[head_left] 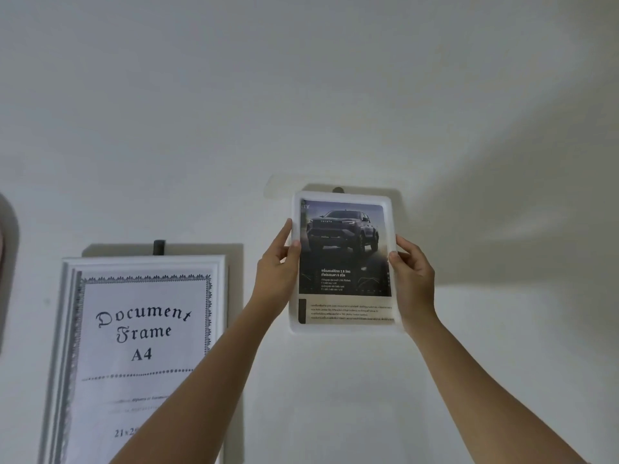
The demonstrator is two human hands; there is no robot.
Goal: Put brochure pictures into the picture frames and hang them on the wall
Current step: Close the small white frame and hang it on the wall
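A small white picture frame (345,324) holds a brochure picture of a dark pickup truck (343,236) and lies flat against the white wall. A dark hook (338,189) shows just above its top edge. My left hand (279,266) grips the frame's left side, thumb on the front. My right hand (413,272) grips its right side. Both arms reach up from the bottom of the view.
A larger white frame (67,329) hangs at the lower left from its own dark hook (159,246); its insert reads "Document Frame A4". My left forearm crosses its lower right corner. Bare white wall (335,95) fills the space above and to the right.
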